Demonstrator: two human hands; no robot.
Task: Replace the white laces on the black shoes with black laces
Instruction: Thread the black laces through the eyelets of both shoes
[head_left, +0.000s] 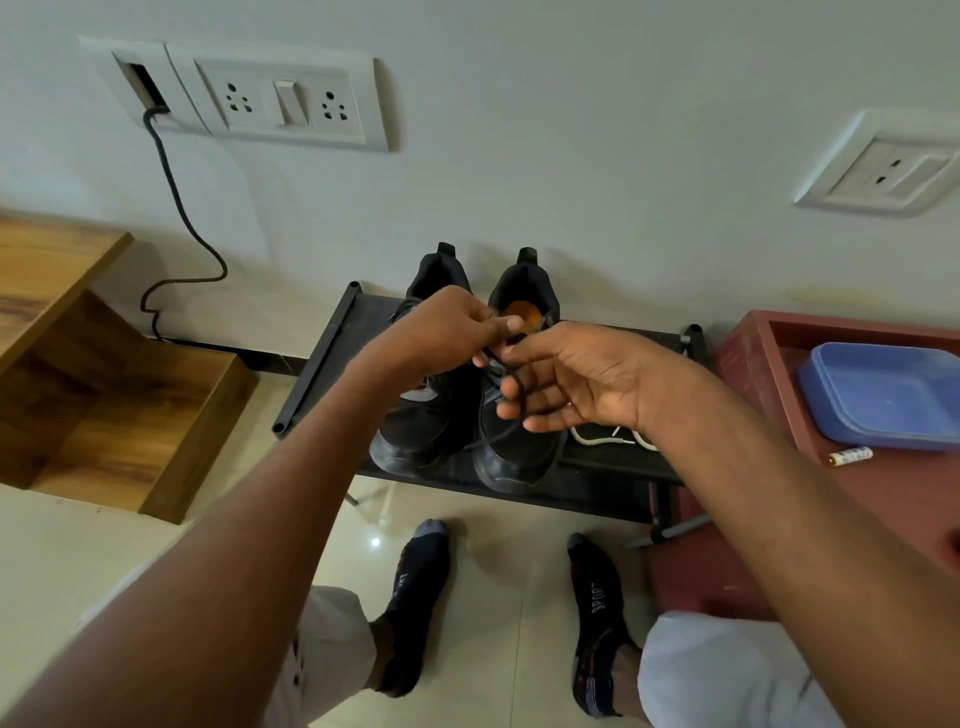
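**Head view: both hands on a black lace above the right-hand shoe**

Head camera looks down on a low black metal-framed shoe rack (332, 358) standing against a pale wall. Two black lace-up sports shoes sit side by side on the rack, toes toward the person: the left-hand shoe (421, 426) and the right-hand shoe (519, 452), whose orange insole shows at the heel opening.

Left hand (441, 332) is above the shoes, thumb and fingertips pinching a thin black cord lace (511, 392). Right hand (582, 379) is just beside it, thumb and forefinger pinching the same lace, which passes across the other fingers and runs down to the right-hand shoe.

A white cord lace (608, 440) lies loose on the rack, just right of the right-hand shoe, partly hidden by the right wrist.

Right of the rack stands a dark red stand (743, 364) bearing a blue plastic lid (883, 395).
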